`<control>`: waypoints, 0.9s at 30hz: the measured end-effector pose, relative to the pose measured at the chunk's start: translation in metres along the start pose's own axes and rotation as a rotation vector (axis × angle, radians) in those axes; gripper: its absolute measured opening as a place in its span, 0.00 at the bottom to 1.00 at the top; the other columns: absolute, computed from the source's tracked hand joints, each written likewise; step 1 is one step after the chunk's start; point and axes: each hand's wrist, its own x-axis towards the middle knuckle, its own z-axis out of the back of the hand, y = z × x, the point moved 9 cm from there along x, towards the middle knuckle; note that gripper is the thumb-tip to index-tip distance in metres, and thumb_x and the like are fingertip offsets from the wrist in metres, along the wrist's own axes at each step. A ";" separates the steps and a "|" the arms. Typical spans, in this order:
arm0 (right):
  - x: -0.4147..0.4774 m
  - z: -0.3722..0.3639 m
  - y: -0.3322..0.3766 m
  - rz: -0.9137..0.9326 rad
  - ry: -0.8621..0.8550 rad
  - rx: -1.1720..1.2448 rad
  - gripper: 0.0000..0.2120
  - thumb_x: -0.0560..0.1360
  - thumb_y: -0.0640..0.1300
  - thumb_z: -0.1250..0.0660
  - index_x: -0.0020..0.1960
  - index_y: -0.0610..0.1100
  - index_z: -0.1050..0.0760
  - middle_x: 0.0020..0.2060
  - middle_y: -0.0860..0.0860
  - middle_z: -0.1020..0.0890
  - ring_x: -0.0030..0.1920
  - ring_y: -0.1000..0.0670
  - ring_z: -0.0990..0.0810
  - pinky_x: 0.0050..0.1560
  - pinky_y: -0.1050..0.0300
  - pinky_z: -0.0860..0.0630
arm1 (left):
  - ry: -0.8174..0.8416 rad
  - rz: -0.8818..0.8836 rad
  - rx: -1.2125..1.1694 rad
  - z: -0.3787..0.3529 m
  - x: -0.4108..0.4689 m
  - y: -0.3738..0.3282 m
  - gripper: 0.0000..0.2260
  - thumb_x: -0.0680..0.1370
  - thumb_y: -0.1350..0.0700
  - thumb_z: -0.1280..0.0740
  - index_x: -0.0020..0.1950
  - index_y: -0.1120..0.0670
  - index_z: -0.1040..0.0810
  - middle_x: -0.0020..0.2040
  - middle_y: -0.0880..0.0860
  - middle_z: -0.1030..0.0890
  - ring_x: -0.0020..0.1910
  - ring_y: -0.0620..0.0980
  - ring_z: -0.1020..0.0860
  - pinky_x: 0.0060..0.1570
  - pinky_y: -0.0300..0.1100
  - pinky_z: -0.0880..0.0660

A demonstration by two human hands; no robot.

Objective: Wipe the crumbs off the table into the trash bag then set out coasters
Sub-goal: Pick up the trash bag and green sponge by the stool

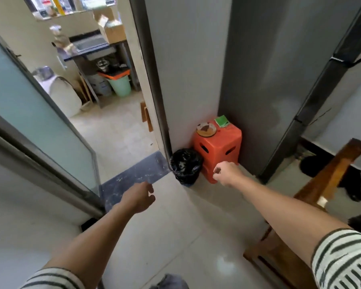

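Note:
An orange plastic stool (219, 146) stands in the corner against the grey wall. On its top lie a round stack of coasters (206, 129) and a folded green cloth (222, 121). Left of the stool sits a small bin lined with a black trash bag (186, 165). My right hand (225, 173) is stretched out in front of the stool's lower edge, fingers curled loosely, nothing seen in it. Lower and to the left, my left hand (140, 197) hovers over the floor with its fingers slightly apart and holds nothing.
A glass door (35, 113) stands open on the left, leading to a room with a counter, boxes and a green bucket (121, 84). A wooden chair (313, 201) stands at the right. A dark threshold strip (133, 176) crosses the doorway.

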 end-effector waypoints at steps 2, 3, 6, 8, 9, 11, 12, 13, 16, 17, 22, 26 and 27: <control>0.040 0.011 0.008 0.003 0.013 -0.015 0.10 0.71 0.51 0.32 0.51 0.52 0.20 0.51 0.50 0.17 0.51 0.45 0.19 0.53 0.51 0.21 | 0.018 -0.022 0.010 0.005 0.043 -0.002 0.12 0.79 0.52 0.35 0.62 0.52 0.23 0.60 0.52 0.20 0.56 0.51 0.22 0.50 0.39 0.27; 0.057 0.016 0.009 0.002 0.017 -0.022 0.11 0.71 0.51 0.33 0.52 0.52 0.20 0.51 0.50 0.17 0.51 0.46 0.19 0.53 0.51 0.21 | 0.035 -0.022 0.018 0.008 0.064 -0.002 0.12 0.79 0.52 0.35 0.61 0.52 0.22 0.59 0.52 0.20 0.55 0.52 0.22 0.48 0.39 0.28; 0.120 0.029 0.000 -0.033 0.010 -0.033 0.11 0.73 0.49 0.33 0.54 0.50 0.20 0.53 0.49 0.17 0.53 0.46 0.19 0.53 0.52 0.22 | 0.055 -0.035 -0.004 0.019 0.140 -0.010 0.11 0.78 0.52 0.35 0.58 0.51 0.20 0.56 0.52 0.18 0.52 0.52 0.21 0.49 0.43 0.23; 0.169 0.035 -0.013 -0.086 0.016 -0.051 0.11 0.74 0.49 0.33 0.55 0.49 0.20 0.54 0.49 0.17 0.54 0.46 0.20 0.52 0.55 0.24 | 0.081 -0.054 -0.015 0.021 0.199 -0.020 0.11 0.77 0.52 0.35 0.57 0.51 0.20 0.56 0.52 0.18 0.52 0.53 0.21 0.51 0.46 0.21; 0.192 0.041 -0.020 -0.120 0.031 -0.055 0.12 0.74 0.49 0.33 0.55 0.48 0.20 0.55 0.49 0.18 0.55 0.46 0.20 0.50 0.57 0.25 | 0.102 -0.076 -0.002 0.025 0.227 -0.028 0.11 0.77 0.52 0.36 0.57 0.51 0.20 0.56 0.52 0.18 0.52 0.53 0.21 0.51 0.46 0.21; 0.224 0.049 -0.031 -0.185 0.059 -0.027 0.12 0.74 0.50 0.33 0.56 0.49 0.20 0.55 0.48 0.18 0.54 0.46 0.20 0.47 0.58 0.26 | 0.123 -0.114 0.004 0.036 0.267 -0.044 0.12 0.77 0.52 0.36 0.58 0.51 0.21 0.57 0.53 0.18 0.53 0.54 0.21 0.51 0.46 0.22; 0.247 0.056 -0.036 -0.214 0.062 -0.001 0.12 0.73 0.50 0.33 0.55 0.49 0.21 0.54 0.48 0.18 0.53 0.46 0.19 0.48 0.57 0.25 | 0.135 -0.139 0.012 0.044 0.294 -0.055 0.12 0.78 0.52 0.37 0.59 0.52 0.21 0.57 0.53 0.18 0.54 0.54 0.21 0.51 0.46 0.22; 0.261 0.063 -0.038 -0.230 0.057 0.011 0.11 0.73 0.50 0.33 0.55 0.49 0.21 0.54 0.48 0.18 0.52 0.46 0.19 0.48 0.56 0.24 | 0.142 -0.158 0.021 0.051 0.315 -0.064 0.12 0.78 0.53 0.37 0.60 0.53 0.22 0.57 0.53 0.18 0.54 0.55 0.21 0.51 0.46 0.22; 0.300 0.083 -0.048 -0.269 0.054 0.054 0.11 0.73 0.51 0.32 0.55 0.50 0.21 0.53 0.49 0.17 0.51 0.46 0.19 0.50 0.55 0.23 | 0.200 -0.183 0.055 0.065 0.370 -0.093 0.12 0.77 0.53 0.36 0.58 0.54 0.21 0.55 0.54 0.18 0.52 0.56 0.20 0.49 0.47 0.22; 0.306 0.084 -0.051 -0.269 0.061 0.062 0.12 0.73 0.52 0.32 0.55 0.51 0.21 0.53 0.49 0.17 0.51 0.46 0.19 0.51 0.55 0.23 | 0.211 -0.187 0.055 0.066 0.377 -0.100 0.12 0.76 0.53 0.37 0.57 0.53 0.21 0.55 0.54 0.18 0.52 0.56 0.20 0.49 0.47 0.21; 0.404 0.106 -0.096 -0.304 0.126 0.052 0.11 0.73 0.53 0.34 0.52 0.50 0.21 0.51 0.50 0.17 0.50 0.46 0.19 0.48 0.55 0.23 | 0.255 -0.194 0.046 0.066 0.476 -0.152 0.14 0.76 0.53 0.38 0.59 0.50 0.21 0.57 0.54 0.19 0.55 0.57 0.20 0.52 0.47 0.22; 0.482 0.112 -0.124 -0.292 0.186 0.037 0.08 0.74 0.51 0.35 0.46 0.47 0.22 0.47 0.49 0.18 0.50 0.45 0.19 0.48 0.54 0.24 | 0.297 -0.119 -0.007 0.042 0.544 -0.180 0.14 0.75 0.54 0.39 0.58 0.48 0.20 0.57 0.55 0.18 0.55 0.58 0.20 0.53 0.46 0.22; 0.503 0.107 -0.134 -0.292 0.219 0.034 0.08 0.73 0.51 0.35 0.45 0.47 0.23 0.47 0.49 0.18 0.51 0.45 0.19 0.49 0.54 0.24 | 0.313 -0.098 -0.030 0.031 0.562 -0.187 0.14 0.75 0.53 0.39 0.58 0.47 0.20 0.57 0.53 0.18 0.56 0.57 0.20 0.53 0.45 0.23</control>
